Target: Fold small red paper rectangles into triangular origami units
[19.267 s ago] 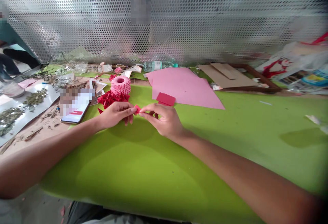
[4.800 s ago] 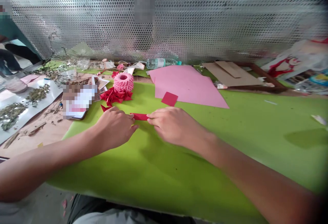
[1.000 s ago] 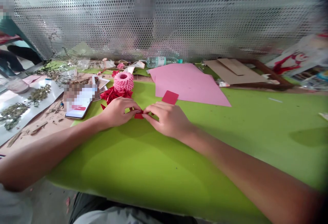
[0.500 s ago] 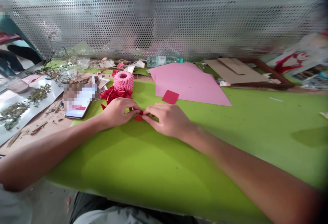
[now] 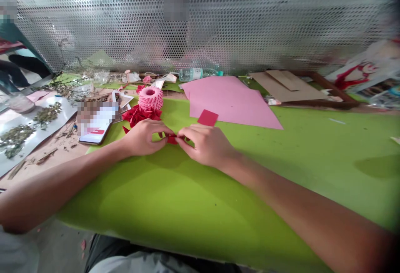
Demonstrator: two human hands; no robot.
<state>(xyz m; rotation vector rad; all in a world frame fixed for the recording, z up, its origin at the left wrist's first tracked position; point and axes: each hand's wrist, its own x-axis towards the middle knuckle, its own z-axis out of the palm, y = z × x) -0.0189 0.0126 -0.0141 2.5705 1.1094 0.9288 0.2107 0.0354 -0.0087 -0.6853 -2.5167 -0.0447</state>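
Note:
Between my two hands is a small piece of red paper (image 5: 172, 140), partly covered by the fingertips. My left hand (image 5: 146, 136) pinches its left side, and my right hand (image 5: 203, 143) pinches its right side. Just behind the left hand lies a pile of folded red paper pieces (image 5: 140, 115). A pink ring of folded paper (image 5: 150, 99) stands at the back of that pile. Beyond the right hand, a flat red paper square (image 5: 208, 117) overlaps the edge of a large pink sheet (image 5: 229, 101).
A phone (image 5: 97, 125) lies left of the red pile, near dried plants (image 5: 46, 114). A plastic bottle (image 5: 200, 74) lies along the perforated metal panel (image 5: 237, 23). Cardboard (image 5: 289, 86) rests at the back right of the green table (image 5: 193, 206).
The fingertips have shifted slightly on the small red paper. It now shows as one piece between them, where before a separate-looking flap showed below the fingers.

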